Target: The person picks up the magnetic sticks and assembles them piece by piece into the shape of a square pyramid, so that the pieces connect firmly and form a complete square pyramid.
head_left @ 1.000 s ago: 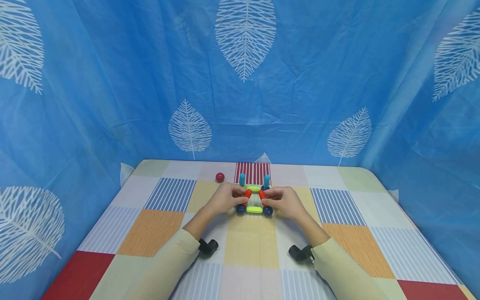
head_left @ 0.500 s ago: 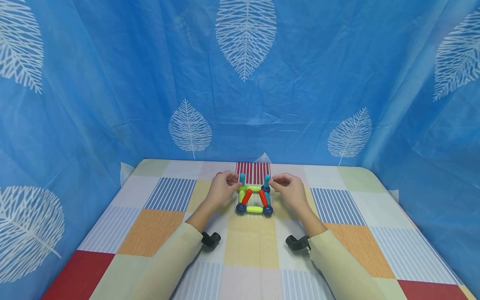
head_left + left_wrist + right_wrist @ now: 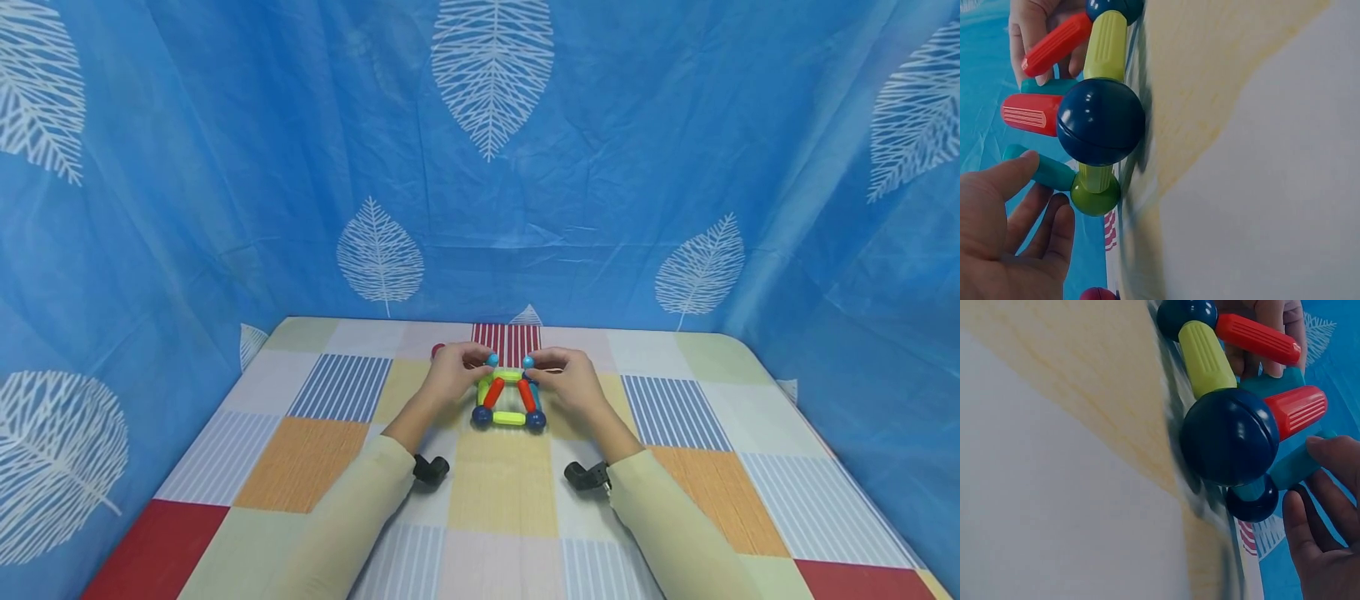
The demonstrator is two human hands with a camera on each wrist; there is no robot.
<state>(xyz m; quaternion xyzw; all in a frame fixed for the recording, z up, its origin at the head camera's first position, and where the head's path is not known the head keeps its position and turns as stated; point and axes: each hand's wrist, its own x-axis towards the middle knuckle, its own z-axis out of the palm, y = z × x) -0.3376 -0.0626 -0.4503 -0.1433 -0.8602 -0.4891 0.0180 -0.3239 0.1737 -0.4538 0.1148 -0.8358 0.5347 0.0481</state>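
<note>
A frame of magnetic rods and balls stands on the table. Two dark blue balls [image 3: 482, 417] sit at its front corners, joined by a yellow-green rod [image 3: 510, 418]. Red rods [image 3: 493, 392] rise from these balls, leaning back. My left hand [image 3: 453, 372] pinches a turquoise rod [image 3: 1054, 172] that tilts up from the green ball [image 3: 1094, 197] at the back left corner. At the back right, my right hand [image 3: 573, 377] pinches the other turquoise rod [image 3: 1297, 466], on a smaller-looking dark blue ball [image 3: 1254, 500]. The fingers partly cover both rods in the head view.
Behind my left hand lies a red ball [image 3: 437, 350], partly hidden by it. A patchwork-patterned cloth [image 3: 506, 492] covers the table. Blue curtains [image 3: 585, 183] with white leaf prints hang behind and at both sides. Each wrist carries a black camera mount [image 3: 431, 470].
Both hands let go of the red rods, moved back and took hold of the turquoise rods. Those rods, upright before, now lean in toward each other.
</note>
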